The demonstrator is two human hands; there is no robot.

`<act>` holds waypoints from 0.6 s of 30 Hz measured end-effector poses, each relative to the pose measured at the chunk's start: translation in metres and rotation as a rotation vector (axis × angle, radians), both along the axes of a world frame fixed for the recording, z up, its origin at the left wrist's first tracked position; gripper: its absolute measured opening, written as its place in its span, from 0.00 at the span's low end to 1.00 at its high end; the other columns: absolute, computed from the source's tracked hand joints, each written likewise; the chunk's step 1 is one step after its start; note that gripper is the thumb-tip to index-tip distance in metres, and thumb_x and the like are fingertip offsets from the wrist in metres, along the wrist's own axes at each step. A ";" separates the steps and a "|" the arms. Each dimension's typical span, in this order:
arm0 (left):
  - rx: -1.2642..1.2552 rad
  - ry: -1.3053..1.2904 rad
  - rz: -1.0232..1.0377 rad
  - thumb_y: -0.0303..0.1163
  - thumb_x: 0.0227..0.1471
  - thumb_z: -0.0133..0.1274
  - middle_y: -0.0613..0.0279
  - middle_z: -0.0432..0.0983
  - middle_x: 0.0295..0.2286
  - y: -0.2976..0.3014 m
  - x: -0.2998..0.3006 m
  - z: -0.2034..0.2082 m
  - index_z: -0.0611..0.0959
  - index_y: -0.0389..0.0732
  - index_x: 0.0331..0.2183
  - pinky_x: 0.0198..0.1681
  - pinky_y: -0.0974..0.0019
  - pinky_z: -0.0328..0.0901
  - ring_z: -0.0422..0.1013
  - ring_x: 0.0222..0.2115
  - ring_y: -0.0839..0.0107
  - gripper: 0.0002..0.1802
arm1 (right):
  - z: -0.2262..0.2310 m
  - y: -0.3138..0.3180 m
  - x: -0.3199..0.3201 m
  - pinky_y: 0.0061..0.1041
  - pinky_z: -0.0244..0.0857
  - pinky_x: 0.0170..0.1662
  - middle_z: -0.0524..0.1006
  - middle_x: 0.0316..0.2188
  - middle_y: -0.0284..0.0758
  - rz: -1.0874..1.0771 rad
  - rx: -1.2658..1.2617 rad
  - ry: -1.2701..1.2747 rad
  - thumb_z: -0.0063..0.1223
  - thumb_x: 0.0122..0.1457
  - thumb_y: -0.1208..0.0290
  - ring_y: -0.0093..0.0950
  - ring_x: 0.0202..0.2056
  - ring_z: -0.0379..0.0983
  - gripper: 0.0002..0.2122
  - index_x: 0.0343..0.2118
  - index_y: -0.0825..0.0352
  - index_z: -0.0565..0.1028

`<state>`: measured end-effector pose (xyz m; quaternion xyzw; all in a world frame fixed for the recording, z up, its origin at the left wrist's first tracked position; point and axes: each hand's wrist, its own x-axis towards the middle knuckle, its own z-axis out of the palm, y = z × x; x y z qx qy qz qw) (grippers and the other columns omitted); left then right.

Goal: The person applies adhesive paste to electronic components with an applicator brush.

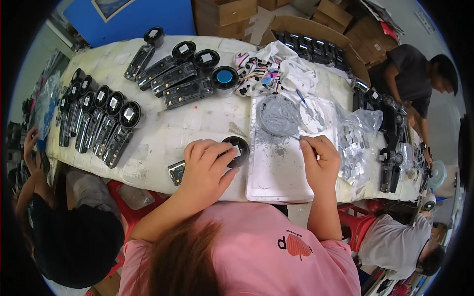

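Observation:
My left hand [205,170] lies over a black device with a round end [242,150], fingers curled on it and thumb at its rim. The device's long body partly hides beneath that hand. My right hand [320,160] is closed in a pinch on a thin stick [295,136], mostly hidden by the fingers, beside a round tub of grey paste [279,114]. The tub stands on a white tray [276,185] smeared with grey. Next to it sits a round white dish [320,118] with grey smears, and a blue-handled tool [300,95] leans on it.
Rows of similar black devices [188,92] lie at the far left and left of the table. A patterned cloth [266,69] is behind the tray. Right of it lies a plastic bag of small silvery squares [353,153]. A cardboard box [291,23] holds more devices. Co-workers sit on both sides.

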<state>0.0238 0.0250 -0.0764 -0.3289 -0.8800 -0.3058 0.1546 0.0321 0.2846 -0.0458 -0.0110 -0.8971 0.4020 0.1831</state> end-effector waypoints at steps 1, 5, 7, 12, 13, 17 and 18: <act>-0.002 -0.001 0.004 0.28 0.39 0.62 0.60 0.71 0.45 -0.001 0.000 -0.001 0.78 0.39 0.44 0.49 0.53 0.55 0.64 0.45 0.56 0.26 | -0.001 0.000 -0.001 0.25 0.59 0.25 0.72 0.21 0.37 -0.037 0.049 0.046 0.57 0.54 0.79 0.27 0.20 0.66 0.04 0.32 0.72 0.80; 0.027 -0.038 0.050 0.29 0.39 0.64 0.55 0.70 0.45 -0.002 0.001 -0.003 0.76 0.37 0.46 0.49 0.54 0.55 0.63 0.45 0.54 0.28 | -0.002 0.006 0.002 0.23 0.59 0.25 0.72 0.20 0.36 -0.029 0.082 -0.096 0.57 0.55 0.79 0.23 0.20 0.65 0.04 0.32 0.72 0.80; 0.035 -0.058 0.068 0.29 0.39 0.64 0.53 0.69 0.45 -0.002 0.001 -0.003 0.75 0.36 0.47 0.49 0.54 0.56 0.63 0.45 0.54 0.30 | 0.004 0.005 0.006 0.22 0.58 0.26 0.72 0.20 0.35 -0.024 -0.037 -0.148 0.57 0.55 0.79 0.22 0.21 0.66 0.04 0.32 0.72 0.80; 0.102 -0.080 0.069 0.31 0.39 0.64 0.50 0.67 0.45 -0.002 -0.002 -0.005 0.73 0.33 0.49 0.49 0.52 0.58 0.63 0.44 0.50 0.33 | 0.000 -0.016 0.017 0.21 0.62 0.28 0.74 0.22 0.35 0.233 -0.173 -0.022 0.58 0.52 0.81 0.24 0.24 0.69 0.07 0.34 0.71 0.81; 0.101 -0.080 0.071 0.31 0.39 0.64 0.50 0.67 0.45 -0.002 -0.001 -0.004 0.73 0.33 0.49 0.49 0.52 0.58 0.63 0.44 0.50 0.33 | -0.001 -0.024 0.019 0.21 0.62 0.28 0.74 0.24 0.36 0.293 -0.185 0.013 0.59 0.51 0.82 0.24 0.24 0.69 0.08 0.35 0.71 0.81; 0.125 -0.112 0.069 0.32 0.38 0.66 0.49 0.67 0.45 -0.003 -0.001 -0.002 0.73 0.33 0.49 0.49 0.53 0.59 0.63 0.44 0.50 0.35 | -0.011 -0.039 0.019 0.22 0.62 0.27 0.72 0.25 0.35 0.398 -0.118 0.111 0.60 0.51 0.82 0.26 0.24 0.69 0.10 0.37 0.69 0.81; 0.133 -0.110 0.067 0.32 0.38 0.66 0.49 0.67 0.45 -0.004 -0.001 -0.001 0.73 0.32 0.49 0.49 0.53 0.59 0.63 0.44 0.50 0.35 | -0.013 -0.040 0.019 0.24 0.62 0.27 0.72 0.25 0.35 0.416 -0.083 0.144 0.60 0.50 0.82 0.29 0.24 0.69 0.10 0.37 0.69 0.80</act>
